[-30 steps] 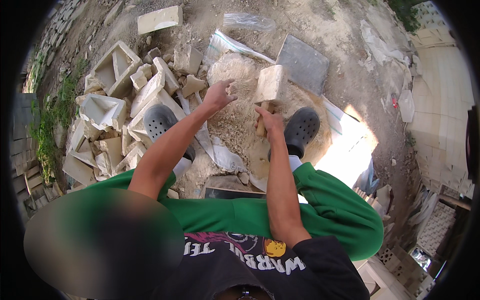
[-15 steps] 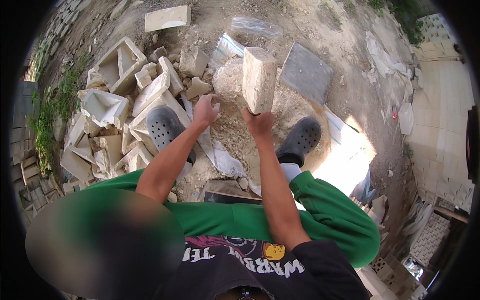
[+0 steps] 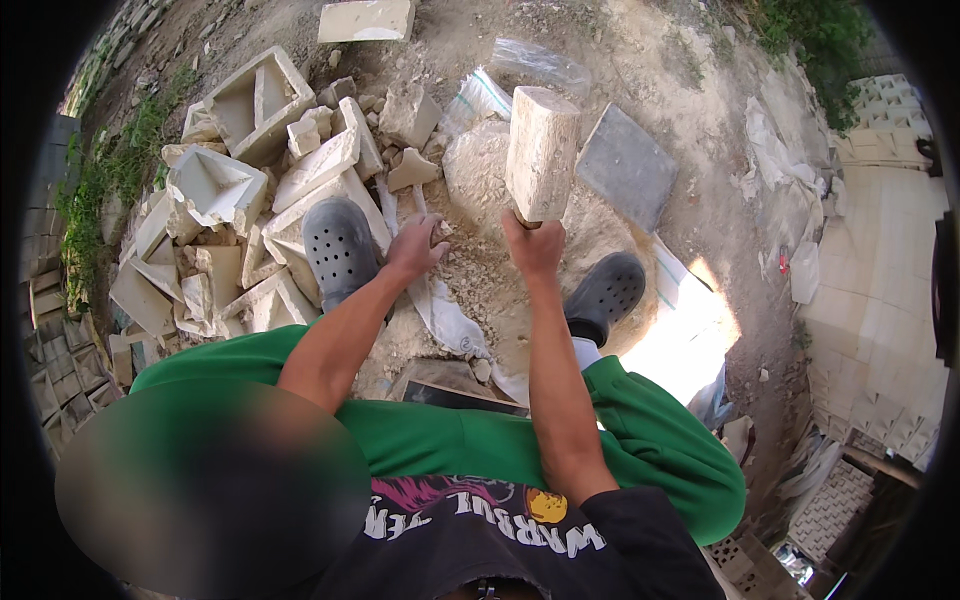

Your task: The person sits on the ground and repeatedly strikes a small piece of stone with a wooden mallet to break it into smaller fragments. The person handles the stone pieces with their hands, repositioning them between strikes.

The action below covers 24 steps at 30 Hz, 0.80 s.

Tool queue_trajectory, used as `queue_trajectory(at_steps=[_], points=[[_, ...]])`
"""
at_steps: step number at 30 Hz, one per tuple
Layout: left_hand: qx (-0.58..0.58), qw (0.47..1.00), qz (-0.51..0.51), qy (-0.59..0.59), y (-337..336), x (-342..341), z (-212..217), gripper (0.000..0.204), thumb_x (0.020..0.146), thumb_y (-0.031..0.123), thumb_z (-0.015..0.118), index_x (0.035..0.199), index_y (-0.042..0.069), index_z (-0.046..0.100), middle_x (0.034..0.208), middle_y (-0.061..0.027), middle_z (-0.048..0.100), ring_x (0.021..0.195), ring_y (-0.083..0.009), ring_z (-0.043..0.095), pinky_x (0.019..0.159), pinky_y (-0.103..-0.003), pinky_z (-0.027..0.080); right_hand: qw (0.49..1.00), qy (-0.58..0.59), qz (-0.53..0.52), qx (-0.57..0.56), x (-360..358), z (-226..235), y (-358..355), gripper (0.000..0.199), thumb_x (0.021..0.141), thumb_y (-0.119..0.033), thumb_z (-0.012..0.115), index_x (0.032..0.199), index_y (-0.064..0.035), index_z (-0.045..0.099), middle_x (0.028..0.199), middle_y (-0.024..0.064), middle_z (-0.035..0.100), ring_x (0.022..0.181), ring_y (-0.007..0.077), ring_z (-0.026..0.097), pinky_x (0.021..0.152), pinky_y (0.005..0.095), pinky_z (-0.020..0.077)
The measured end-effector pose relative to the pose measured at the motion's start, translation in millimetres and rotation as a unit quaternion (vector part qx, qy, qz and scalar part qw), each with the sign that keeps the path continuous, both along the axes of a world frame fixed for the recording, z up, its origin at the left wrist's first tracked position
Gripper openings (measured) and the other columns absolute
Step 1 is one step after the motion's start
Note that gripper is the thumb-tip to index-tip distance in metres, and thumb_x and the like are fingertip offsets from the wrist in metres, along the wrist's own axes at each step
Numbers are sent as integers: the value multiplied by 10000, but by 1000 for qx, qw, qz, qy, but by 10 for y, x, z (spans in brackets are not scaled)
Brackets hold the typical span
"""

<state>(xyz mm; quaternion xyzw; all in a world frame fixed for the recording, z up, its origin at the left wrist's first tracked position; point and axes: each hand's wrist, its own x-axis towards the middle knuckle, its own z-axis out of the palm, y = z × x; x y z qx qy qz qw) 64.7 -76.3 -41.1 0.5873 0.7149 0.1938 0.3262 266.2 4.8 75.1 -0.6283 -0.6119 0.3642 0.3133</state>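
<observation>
My right hand [image 3: 534, 246] is wrapped round the short handle of a wooden mallet [image 3: 542, 152]. The mallet's thick, pale, dusty block points away from me, over the mound of crushed rubble [image 3: 476, 168]. To its left, my left hand [image 3: 415, 246] is low over the crumbs, fingers curled in. A small piece seems to be at its fingertips, too small to make out. Just beyond that hand lies a broken cream chunk [image 3: 412, 170]. A white woven sack [image 3: 449, 318] shows beneath the rubble between my feet.
Broken cream blocks and hollow box-shaped pieces [image 3: 258, 105] are heaped at the left, against my grey clog [image 3: 338, 245]. A grey slab [image 3: 627, 165] lies right of the mallet. Farther off are a cream block [image 3: 366, 20] and clear plastic [image 3: 541, 64]. Stacked pale blocks [image 3: 880, 270] line the right.
My left hand has come down slightly toward the rubble, its fingers lower. The mallet stays in my right hand, tilted a little differently. The whole view has shifted slightly.
</observation>
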Motion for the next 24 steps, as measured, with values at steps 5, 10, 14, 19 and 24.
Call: queue_trajectory(at_steps=[5, 10, 14, 19, 24], points=[[-22, 1000, 18, -11, 34, 12, -35, 450, 840, 159, 688, 1272, 118, 570, 1165, -142, 611, 1091, -345, 607, 928, -445, 500, 987, -119, -34, -99, 8, -605, -354, 362, 730, -313, 724, 910, 2, 719, 856, 237, 720, 863, 413, 706, 760, 464, 553], [-29, 999, 24, -15, 33, 21, 14, 435, 843, 145, 670, 1267, 136, 570, 1130, -141, 627, 1079, -359, 609, 916, -464, 498, 963, -114, -27, -243, 144, -553, -149, 435, 723, -347, 743, 959, 18, 713, 935, 255, 719, 935, 423, 695, 830, 469, 541], [-19, 999, 29, -13, 0, 1, -56, 426, 848, 152, 673, 1261, 145, 567, 1123, -137, 630, 1076, -359, 609, 905, -466, 497, 993, -6, -33, -117, 17, -57, 15, 461, 747, -331, 734, 1024, 36, 698, 944, 258, 717, 922, 415, 701, 825, 474, 542], [-67, 997, 45, -9, 45, 41, 57, 429, 851, 159, 673, 1266, 154, 561, 1124, -138, 634, 1083, -355, 607, 901, -469, 496, 999, 4, -41, 36, -95, -193, -122, 430, 770, -307, 717, 1029, 35, 691, 926, 256, 714, 900, 408, 704, 790, 454, 550], [-59, 997, 42, -12, 71, 61, 92, 411, 843, 144, 674, 1245, 146, 590, 1070, -141, 656, 1034, -358, 628, 870, -473, 505, 970, -157, -44, -181, 204, -955, -306, 391, 739, -291, 726, 913, 56, 688, 735, 196, 701, 677, 312, 704, 655, 414, 547]])
